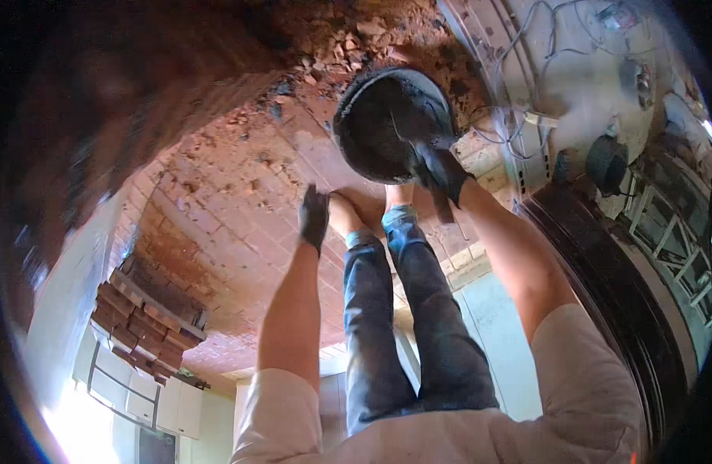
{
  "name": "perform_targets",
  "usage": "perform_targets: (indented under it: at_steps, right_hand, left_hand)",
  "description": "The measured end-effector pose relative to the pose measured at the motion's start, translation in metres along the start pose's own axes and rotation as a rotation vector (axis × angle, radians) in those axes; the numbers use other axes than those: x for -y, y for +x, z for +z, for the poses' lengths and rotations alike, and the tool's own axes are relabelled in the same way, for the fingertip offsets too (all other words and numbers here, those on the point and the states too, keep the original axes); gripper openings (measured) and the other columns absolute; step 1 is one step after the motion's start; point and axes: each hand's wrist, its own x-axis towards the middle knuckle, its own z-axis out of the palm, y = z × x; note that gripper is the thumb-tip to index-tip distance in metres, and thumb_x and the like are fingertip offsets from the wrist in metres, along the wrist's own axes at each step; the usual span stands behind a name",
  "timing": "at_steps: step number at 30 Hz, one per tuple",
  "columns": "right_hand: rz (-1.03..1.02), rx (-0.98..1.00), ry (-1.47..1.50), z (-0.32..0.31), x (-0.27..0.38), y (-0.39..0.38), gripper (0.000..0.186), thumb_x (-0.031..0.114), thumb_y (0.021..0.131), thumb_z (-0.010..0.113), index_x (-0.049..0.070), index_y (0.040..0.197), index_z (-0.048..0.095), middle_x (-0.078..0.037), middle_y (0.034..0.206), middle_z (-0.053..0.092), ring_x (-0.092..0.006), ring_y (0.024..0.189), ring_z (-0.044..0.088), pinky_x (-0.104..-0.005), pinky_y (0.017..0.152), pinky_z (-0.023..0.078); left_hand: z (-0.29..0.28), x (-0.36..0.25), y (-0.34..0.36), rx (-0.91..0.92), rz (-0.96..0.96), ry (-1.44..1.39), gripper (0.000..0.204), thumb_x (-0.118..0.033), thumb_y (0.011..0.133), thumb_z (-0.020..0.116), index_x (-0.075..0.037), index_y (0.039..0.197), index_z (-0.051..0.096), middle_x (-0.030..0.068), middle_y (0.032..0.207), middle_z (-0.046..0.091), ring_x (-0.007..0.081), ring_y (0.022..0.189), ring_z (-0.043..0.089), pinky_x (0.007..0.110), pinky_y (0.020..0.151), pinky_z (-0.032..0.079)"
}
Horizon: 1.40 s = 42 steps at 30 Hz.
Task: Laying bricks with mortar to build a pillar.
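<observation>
Head view: we count two black-gloved hands. Right hand (pixel 449 176) is closed round one dark hand tool (pixel 443 209), its far end in the mouth of one black bucket (pixel 345 127). Bucket stands toward the brick floor's (pixel 240 224) far edge, near the rubble (pixel 344 50). Left hand (pixel 314 218) is beside our left shin; too blurred to tell how open or if holding. One brick stack (pixel 143 321), floor's near-left corner.
</observation>
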Motion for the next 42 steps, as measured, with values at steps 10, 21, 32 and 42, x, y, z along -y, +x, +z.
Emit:
perform_targets:
  at_steps: [10, 21, 32, 42]
  right_hand:
    - [0.309, 0.031, -0.179, -0.036, -0.054, -0.036, 0.049, 0.056, 0.088, 0.046, 0.013, 0.064, 0.050, 0.002, 0.049, 0.047, -0.0083, 0.034, 0.039, -0.0244, 0.032, 0.029]
    - [0.087, 0.071, -0.458, -0.039, -0.046, -0.043, 0.054, 0.055, 0.090, 0.040, 0.011, 0.062, 0.053, -0.003, 0.046, 0.047, -0.0123, 0.036, 0.047, -0.0279, 0.037, 0.039]
    - [0.146, -0.019, -0.176, -0.039, -0.083, -0.043, 0.050, 0.054, 0.088, 0.046, 0.009, 0.073, 0.057, 0.000, 0.055, 0.054, -0.0065, 0.039, 0.042, -0.0233, 0.037, 0.033]
    - [-0.611, -0.281, -1.378, -0.126, -0.091, 0.006, 0.035, 0.035, 0.089, 0.047, 0.008, 0.073, 0.063, -0.015, 0.058, 0.059, -0.0321, 0.049, 0.058, -0.0443, 0.046, 0.044]
  left_hand:
    - [0.079, -0.097, 0.122, 0.220, 0.323, 0.491, 0.025, -0.012, 0.083, 0.050, -0.003, 0.105, 0.059, 0.0161, 0.086, 0.065, 0.0293, 0.082, 0.062, 0.035, 0.075, 0.048]
    - [0.122, -0.143, 0.084, 0.211, 0.581, 0.987, 0.022, -0.011, 0.070, 0.053, -0.004, 0.089, 0.058, 0.0231, 0.092, 0.061, 0.0417, 0.091, 0.056, 0.046, 0.077, 0.047]
    - [0.133, -0.157, 0.072, 0.207, 0.738, 0.995, 0.018, -0.012, 0.074, 0.058, -0.002, 0.089, 0.057, 0.0209, 0.081, 0.059, 0.0421, 0.078, 0.055, 0.044, 0.068, 0.045]
    - [0.144, -0.148, 0.068, 0.129, 0.694, 0.742, 0.026, -0.025, 0.086, 0.050, -0.003, 0.088, 0.063, 0.0219, 0.083, 0.062, 0.0403, 0.080, 0.059, 0.044, 0.067, 0.046]
